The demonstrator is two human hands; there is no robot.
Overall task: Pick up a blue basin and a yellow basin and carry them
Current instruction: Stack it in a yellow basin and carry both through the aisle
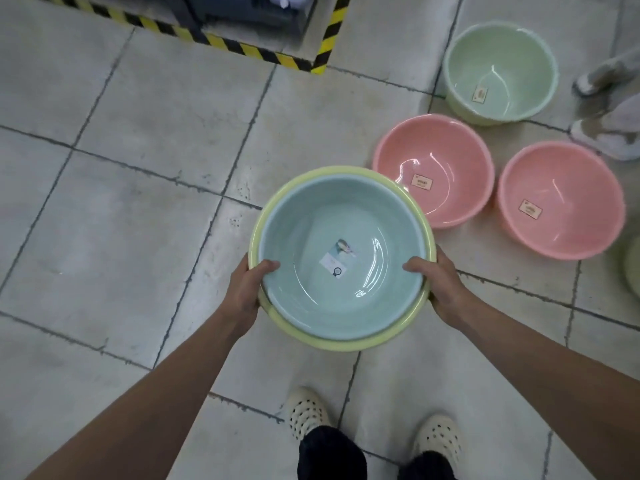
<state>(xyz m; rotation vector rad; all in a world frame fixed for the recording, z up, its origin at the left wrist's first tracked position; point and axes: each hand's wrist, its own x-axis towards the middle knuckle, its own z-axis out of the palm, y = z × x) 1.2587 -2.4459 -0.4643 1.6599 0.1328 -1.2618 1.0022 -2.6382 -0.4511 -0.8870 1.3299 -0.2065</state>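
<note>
I hold the blue basin [341, 258] nested inside the yellow basin [346, 341] above the tiled floor [138, 202], my left hand [247, 294] and right hand [441, 287] at opposite rims, fingers clamped on both, thumbs hooked inside. Arms reach forward, level. A loosened pinch could let the nested pair tilt and slip toward the pink basins [433, 171] alongside.

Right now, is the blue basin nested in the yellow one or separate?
Nested: the blue basin sits inside the yellow basin, whose rim rings it.
</note>
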